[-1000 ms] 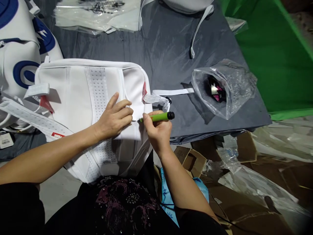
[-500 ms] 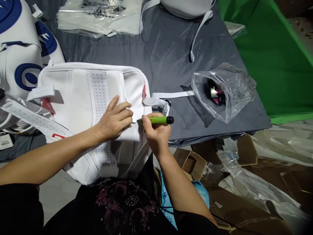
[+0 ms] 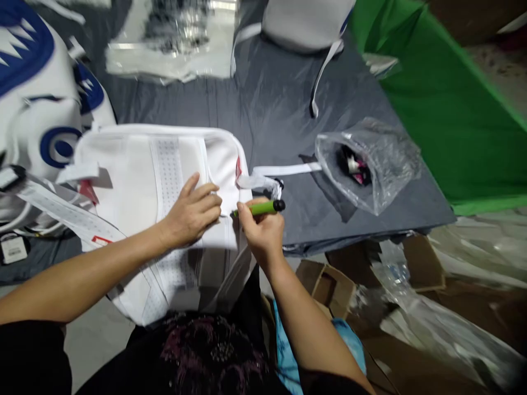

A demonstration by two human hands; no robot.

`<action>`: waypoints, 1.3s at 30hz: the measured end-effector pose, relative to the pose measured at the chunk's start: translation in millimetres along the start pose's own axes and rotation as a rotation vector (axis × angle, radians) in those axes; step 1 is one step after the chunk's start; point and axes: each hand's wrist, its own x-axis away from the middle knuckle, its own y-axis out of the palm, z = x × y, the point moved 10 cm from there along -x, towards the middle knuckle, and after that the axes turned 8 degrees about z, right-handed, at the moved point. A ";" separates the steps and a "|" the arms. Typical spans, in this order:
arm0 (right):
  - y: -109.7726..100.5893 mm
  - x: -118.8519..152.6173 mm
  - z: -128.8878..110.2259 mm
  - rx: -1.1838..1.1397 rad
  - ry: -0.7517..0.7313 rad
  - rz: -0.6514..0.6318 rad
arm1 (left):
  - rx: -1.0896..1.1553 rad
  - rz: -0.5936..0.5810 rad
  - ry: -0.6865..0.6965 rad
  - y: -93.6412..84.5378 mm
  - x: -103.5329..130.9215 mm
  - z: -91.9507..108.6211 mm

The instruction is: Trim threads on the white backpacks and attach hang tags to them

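A white backpack (image 3: 138,186) lies with its strap side up, partly on the table and partly over my lap. My left hand (image 3: 193,211) rests palm down on it, fingers stretched out and slightly spread, the thumb hidden beneath. Between the thumb and fingers of my right hand (image 3: 263,227) is a green marker pen (image 3: 260,208) with a black end. The marker's tip points left and meets the white fabric by a seam near my left fingertips, though contact is hard to make out. A white webbing strap (image 3: 288,169) runs from the bag's side to the right.
White-and-blue bags (image 3: 31,82) crowd the left. Clear plastic packaging (image 3: 173,44) and a pale bag (image 3: 307,24) lie at the back. A clear plastic bag (image 3: 391,164) with small dark items sits right. Cardboard boxes (image 3: 329,282) stand on the floor below the table edge.
The view has shifted, so the scene sits a little lower in the frame. Both hands keep nearly the same place on the backpack, the marker tilting slightly.
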 end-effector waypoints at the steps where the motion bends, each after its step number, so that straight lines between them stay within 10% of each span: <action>1: -0.1 -1.1 -2.3 0.007 -0.020 -0.001 | -0.010 -0.012 -0.008 -0.7 -1.0 1.2; 9: 6.6 -12.9 -9.4 0.014 -0.137 -0.037 | -0.078 -0.159 0.004 1.2 -14.1 -1.4; 17: -20.8 22.4 -11.5 -0.356 -0.033 -0.012 | -0.177 -0.573 0.231 11.1 -60.4 -1.5; 20: -29.6 47.1 -37.3 -0.414 -0.189 0.117 | -0.234 -0.490 0.230 -29.6 -70.5 25.4; 24: -65.3 83.0 -107.5 -0.490 -0.550 0.275 | -0.379 -0.267 0.203 -128.0 -72.5 94.1; 29: -84.0 111.2 -199.4 -0.419 -0.996 -0.043 | -0.369 -0.090 -0.087 -200.6 -46.3 135.5; 34: -27.4 99.7 -159.8 -0.270 -0.858 -0.152 | -0.330 -0.193 -0.378 -137.5 16.6 78.3; 39: 22.0 89.2 -105.2 -0.139 -0.728 -0.108 | -0.258 -0.449 -0.317 -88.5 49.6 39.8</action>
